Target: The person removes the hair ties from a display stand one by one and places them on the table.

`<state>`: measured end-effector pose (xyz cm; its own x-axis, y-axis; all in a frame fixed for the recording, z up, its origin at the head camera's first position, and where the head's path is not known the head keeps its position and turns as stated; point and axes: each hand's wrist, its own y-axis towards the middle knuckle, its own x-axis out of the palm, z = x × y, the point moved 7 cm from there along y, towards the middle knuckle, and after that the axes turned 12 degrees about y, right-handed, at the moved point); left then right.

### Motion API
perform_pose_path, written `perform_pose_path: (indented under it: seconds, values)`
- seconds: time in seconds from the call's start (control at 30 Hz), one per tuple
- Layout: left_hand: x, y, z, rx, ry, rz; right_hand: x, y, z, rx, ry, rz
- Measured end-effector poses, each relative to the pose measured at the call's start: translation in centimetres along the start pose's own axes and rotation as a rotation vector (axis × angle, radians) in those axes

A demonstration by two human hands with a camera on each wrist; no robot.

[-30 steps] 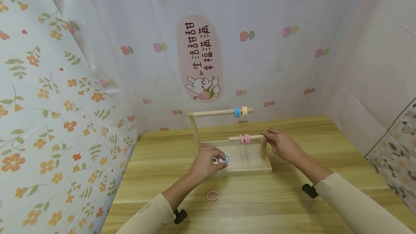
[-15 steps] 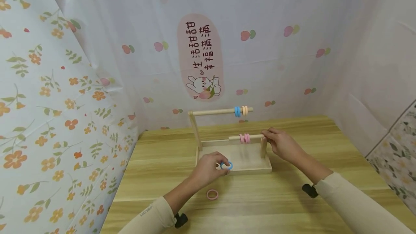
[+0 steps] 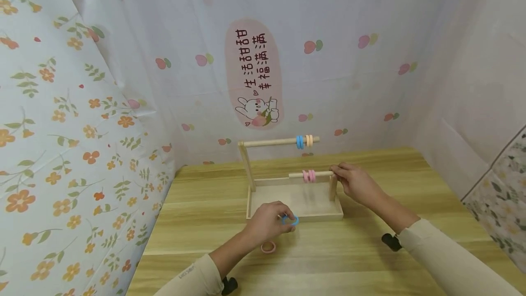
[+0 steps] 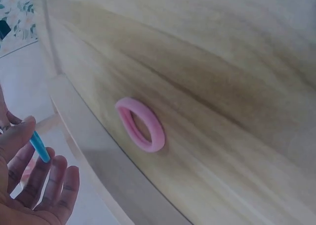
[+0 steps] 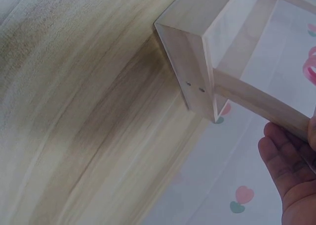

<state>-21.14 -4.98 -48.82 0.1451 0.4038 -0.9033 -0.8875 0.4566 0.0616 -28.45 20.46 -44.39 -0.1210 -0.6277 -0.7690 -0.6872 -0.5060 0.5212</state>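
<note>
The fingers [image 4: 55,178] of the left hand [image 3: 269,222] are clamped on a blue ring [image 4: 39,147], pinching its edge between thumb and fingertips; in the head view it shows at the front rim of a wooden tray [image 3: 316,218], and whether the two touch I cannot tell. Thumb and fingers of the right hand [image 3: 357,185] grip the top of a short post [image 3: 333,188] at the tray's right end, where a lower rod [image 3: 322,174] juts leftward over the tray, with pink rings [image 3: 309,176] threaded on it. From a tall post [image 3: 247,168] at the left, an upper rod [image 3: 271,142] carries two blue rings [image 3: 300,142] and two peach rings [image 3: 309,140] near its free end. A loose pink ring [image 4: 150,117] lies flat on the worktop [image 3: 349,259], in front of the tray. Behind hangs a fruit-printed sheet [image 3: 357,86].
</note>
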Motion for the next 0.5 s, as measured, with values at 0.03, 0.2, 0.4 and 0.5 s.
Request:
perform_pose_path:
  seconds: [0.03, 0.2, 0.4, 0.5]
  values:
    - [0.2, -0.1, -0.1, 0.0, 0.016, -0.009, 0.0, 0.0, 0.0, 0.003, 0.0, -0.001]
    - [1.1, -0.6, 0.1, 0.037, 0.077, -0.03, 0.0, -0.2, 0.0, 0.013, -0.001, -0.002]
    - [1.5, -1.5, 0.5, 0.059, 0.073, -0.047, 0.3, -0.1, -0.2, -0.008, -0.003, -0.002]
    - [1.6, -1.7, 0.7, 0.073, 0.083, -0.044, 0.2, 0.0, -0.2, 0.001, 0.0, -0.012]
